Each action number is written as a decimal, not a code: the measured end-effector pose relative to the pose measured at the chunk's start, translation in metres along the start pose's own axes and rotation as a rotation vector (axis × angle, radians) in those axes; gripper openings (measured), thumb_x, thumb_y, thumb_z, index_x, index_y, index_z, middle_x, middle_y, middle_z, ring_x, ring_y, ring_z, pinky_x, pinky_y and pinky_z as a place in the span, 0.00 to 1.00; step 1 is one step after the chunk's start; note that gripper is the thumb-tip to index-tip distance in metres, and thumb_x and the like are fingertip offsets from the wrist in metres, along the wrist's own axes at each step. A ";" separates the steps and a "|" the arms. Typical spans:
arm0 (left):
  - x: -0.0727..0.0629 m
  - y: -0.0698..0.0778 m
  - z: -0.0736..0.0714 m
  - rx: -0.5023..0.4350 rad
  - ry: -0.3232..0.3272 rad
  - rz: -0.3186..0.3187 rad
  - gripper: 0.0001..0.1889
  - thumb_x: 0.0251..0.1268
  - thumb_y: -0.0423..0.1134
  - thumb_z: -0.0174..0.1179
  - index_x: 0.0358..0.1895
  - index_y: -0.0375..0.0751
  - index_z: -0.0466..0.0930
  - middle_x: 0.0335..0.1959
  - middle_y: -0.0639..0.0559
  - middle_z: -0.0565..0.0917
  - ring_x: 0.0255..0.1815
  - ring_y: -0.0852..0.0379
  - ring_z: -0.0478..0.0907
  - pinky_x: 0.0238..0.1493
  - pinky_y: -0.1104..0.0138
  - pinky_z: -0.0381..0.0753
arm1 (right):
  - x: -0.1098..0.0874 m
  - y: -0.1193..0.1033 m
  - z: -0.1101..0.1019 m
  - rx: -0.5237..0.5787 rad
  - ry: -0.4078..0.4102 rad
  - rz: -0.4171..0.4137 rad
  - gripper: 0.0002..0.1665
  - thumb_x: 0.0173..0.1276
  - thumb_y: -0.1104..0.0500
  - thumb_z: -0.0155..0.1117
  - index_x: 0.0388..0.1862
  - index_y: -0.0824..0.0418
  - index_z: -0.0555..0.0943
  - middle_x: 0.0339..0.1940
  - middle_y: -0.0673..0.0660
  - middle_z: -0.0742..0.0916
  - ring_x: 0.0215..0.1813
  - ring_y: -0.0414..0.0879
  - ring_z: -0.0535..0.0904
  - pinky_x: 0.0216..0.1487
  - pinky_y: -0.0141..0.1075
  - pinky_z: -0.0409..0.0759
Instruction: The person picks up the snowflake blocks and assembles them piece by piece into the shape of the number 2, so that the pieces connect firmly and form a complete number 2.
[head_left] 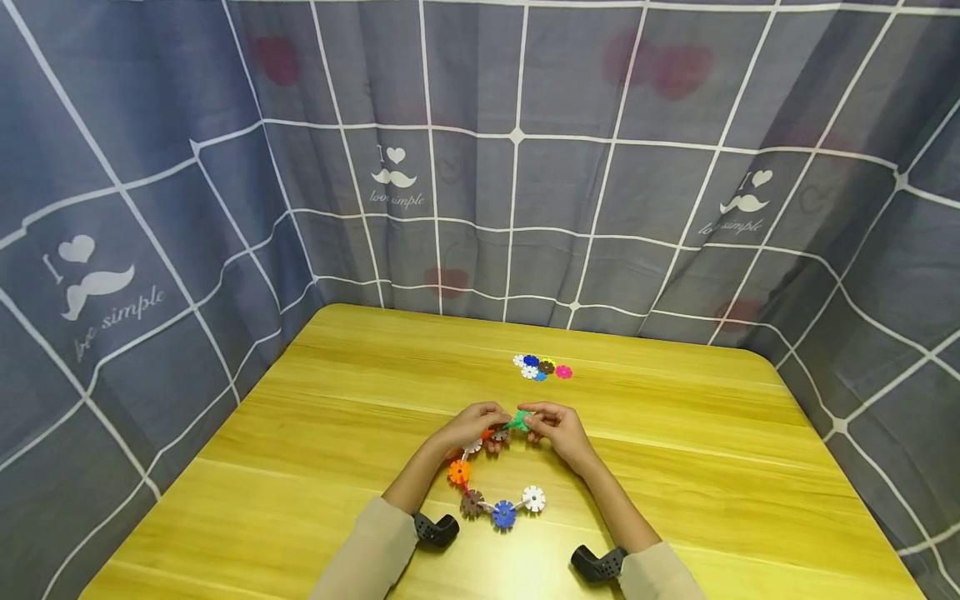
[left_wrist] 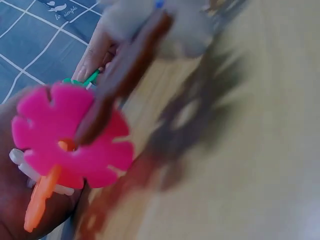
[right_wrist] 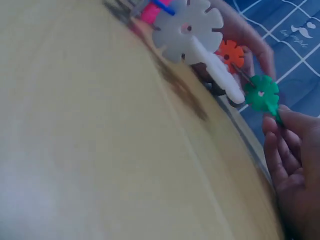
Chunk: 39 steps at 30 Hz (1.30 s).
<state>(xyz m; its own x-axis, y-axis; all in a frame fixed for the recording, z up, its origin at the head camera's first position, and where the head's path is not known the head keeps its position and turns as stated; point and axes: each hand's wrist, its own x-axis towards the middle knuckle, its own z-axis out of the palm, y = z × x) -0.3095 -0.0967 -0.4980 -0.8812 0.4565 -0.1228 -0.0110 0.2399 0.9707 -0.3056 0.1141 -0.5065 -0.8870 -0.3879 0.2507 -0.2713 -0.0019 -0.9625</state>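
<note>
On the far curtain (head_left: 472, 179) I read "love simple". My right hand (head_left: 562, 432) pinches a green piece (head_left: 522, 420) between thumb and fingers; my left hand (head_left: 471, 427), angled inward, grips the far part of the disc chain (head_left: 459, 472) curving nearer over the table (head_left: 675, 433).

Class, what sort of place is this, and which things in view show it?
Probably a curtained-off tabletop workspace, perhaps for craft or play: grid-patterned curtains hang behind and on both sides of a wood-grain table, where a cluster of notched discs lies.
</note>
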 end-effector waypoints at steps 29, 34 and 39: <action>0.000 -0.003 -0.006 -0.015 -0.154 0.032 0.17 0.69 0.45 0.51 0.45 0.35 0.80 0.36 0.47 0.83 0.31 0.60 0.76 0.36 0.69 0.76 | 0.020 0.031 -0.048 -0.979 0.425 -0.029 0.19 0.61 0.52 0.65 0.47 0.62 0.82 0.50 0.65 0.76 0.51 0.59 0.65 0.52 0.51 0.61; -0.001 -0.003 -0.006 0.058 -0.132 0.048 0.17 0.68 0.46 0.51 0.46 0.36 0.80 0.45 0.51 0.80 0.48 0.56 0.74 0.51 0.64 0.73 | 0.019 0.032 -0.049 -0.924 0.413 -0.034 0.18 0.58 0.52 0.69 0.42 0.62 0.82 0.44 0.62 0.77 0.48 0.58 0.66 0.50 0.50 0.61; -0.003 -0.004 -0.007 0.017 -0.117 0.048 0.17 0.70 0.44 0.49 0.49 0.34 0.79 0.45 0.48 0.80 0.48 0.53 0.75 0.53 0.61 0.73 | 0.017 0.031 -0.048 -0.786 0.356 -0.070 0.18 0.53 0.54 0.72 0.39 0.61 0.81 0.38 0.58 0.81 0.43 0.54 0.71 0.48 0.47 0.65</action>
<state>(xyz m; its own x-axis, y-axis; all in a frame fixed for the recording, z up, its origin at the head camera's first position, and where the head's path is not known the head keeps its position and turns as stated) -0.3103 -0.1047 -0.5002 -0.8191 0.5647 -0.1007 0.0386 0.2294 0.9726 -0.3470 0.1516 -0.5272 -0.8871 -0.0990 0.4507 -0.3931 0.6738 -0.6257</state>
